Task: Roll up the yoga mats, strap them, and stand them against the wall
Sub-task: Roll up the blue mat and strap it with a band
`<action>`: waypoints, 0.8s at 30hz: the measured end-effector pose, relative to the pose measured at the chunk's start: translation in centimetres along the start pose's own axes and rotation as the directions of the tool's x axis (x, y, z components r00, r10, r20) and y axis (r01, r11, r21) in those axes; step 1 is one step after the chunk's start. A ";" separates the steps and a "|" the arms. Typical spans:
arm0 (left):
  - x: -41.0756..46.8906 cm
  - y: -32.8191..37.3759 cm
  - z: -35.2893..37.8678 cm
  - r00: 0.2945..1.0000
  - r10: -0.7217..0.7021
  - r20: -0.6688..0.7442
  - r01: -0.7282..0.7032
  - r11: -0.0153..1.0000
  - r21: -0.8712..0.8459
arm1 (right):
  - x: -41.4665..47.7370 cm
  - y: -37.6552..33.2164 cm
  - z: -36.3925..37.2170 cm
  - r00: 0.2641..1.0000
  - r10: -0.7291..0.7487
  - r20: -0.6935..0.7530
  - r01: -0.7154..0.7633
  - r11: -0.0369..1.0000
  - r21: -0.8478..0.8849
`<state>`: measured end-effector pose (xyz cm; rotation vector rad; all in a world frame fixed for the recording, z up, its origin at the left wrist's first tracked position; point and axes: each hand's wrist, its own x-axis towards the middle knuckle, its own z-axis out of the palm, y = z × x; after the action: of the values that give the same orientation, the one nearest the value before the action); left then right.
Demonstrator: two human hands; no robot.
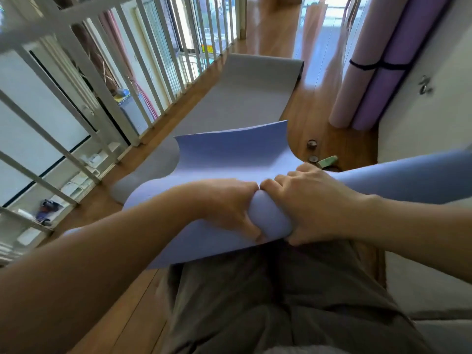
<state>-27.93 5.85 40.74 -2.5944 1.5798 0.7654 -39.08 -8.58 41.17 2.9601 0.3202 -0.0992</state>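
Nearest, grey trousers (268, 297). Just above, left hand (229, 205) and right hand (314, 203) side by side, knuckles almost touching, fingers and thumbs curled round the rolled part of the blue mat (229, 152); both gripping it, clear of the floor (319, 103). Loose end spreading ahead, over the near end of a grey mat (242, 98) lying flat along the railing (122, 80). To the right, two small round pots (312, 143) and a green tube (328, 160) on the boards. Farther right, two purple rolls (393, 80) upright against the wall (421, 118), black strap (367, 67) across them
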 end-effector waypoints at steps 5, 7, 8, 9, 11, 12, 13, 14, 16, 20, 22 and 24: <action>-0.6 1.2 3.3 0.996 -0.009 0.086 0.018 0.994 -0.107 | -1.3 -1.8 2.7 0.995 -0.003 0.099 -0.002 0.999 0.045; -0.6 1.1 3.2 0.996 -0.031 0.085 0.038 0.996 -0.078 | -1.1 -1.4 2.9 0.995 -0.008 0.099 0.001 0.998 0.070; -0.8 1.3 3.1 0.998 -0.043 0.054 0.045 0.999 -0.025 | -1.0 -1.2 2.8 0.995 -0.012 0.097 0.005 0.997 0.081; -1.0 1.6 3.1 0.998 -0.063 -0.005 0.063 0.996 0.068 | -0.7 -1.0 2.7 0.995 -0.013 0.101 0.003 0.995 0.099; -1.5 2.8 3.9 0.985 -0.103 -0.138 0.138 0.951 0.277 | 0.4 -0.5 2.3 0.987 -0.018 0.160 -0.010 0.985 0.174; -1.8 3.4 4.5 0.975 -0.122 -0.187 0.180 0.925 0.335 | 1.1 0.0 2.1 0.976 -0.024 0.218 -0.028 0.972 0.235; -2.1 3.9 5.0 0.965 -0.140 -0.223 0.213 0.912 0.351 | 1.9 0.4 1.8 0.959 -0.033 0.281 -0.054 0.954 0.294; -2.1 4.1 5.3 0.956 -0.150 -0.252 0.233 0.910 0.343 | 2.5 0.9 1.7 0.942 -0.043 0.332 -0.074 0.940 0.332; -1.8 3.4 5.0 0.945 -0.137 -0.297 0.227 0.929 0.293 | 2.8 1.1 1.6 0.931 -0.033 0.364 -0.102 0.933 0.344; -0.6 1.4 2.6 0.976 -0.106 -0.190 0.124 0.988 0.089 | 0.5 -1.0 3.0 0.983 0.126 0.133 -0.129 0.991 0.019; -0.1 0.9 1.7 0.988 -0.122 -0.093 0.125 0.992 0.034 | 0.0 -1.5 3.5 0.986 0.147 0.084 -0.148 0.989 -0.003; 0.2 1.3 1.8 0.979 -0.170 -0.108 0.180 0.980 0.085 | 0.7 -0.8 2.9 0.982 0.138 0.130 -0.150 0.985 0.089</action>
<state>-29.67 5.49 39.35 -2.6946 1.3484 0.5419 -38.68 -8.16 38.12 3.0445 0.0862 -0.2866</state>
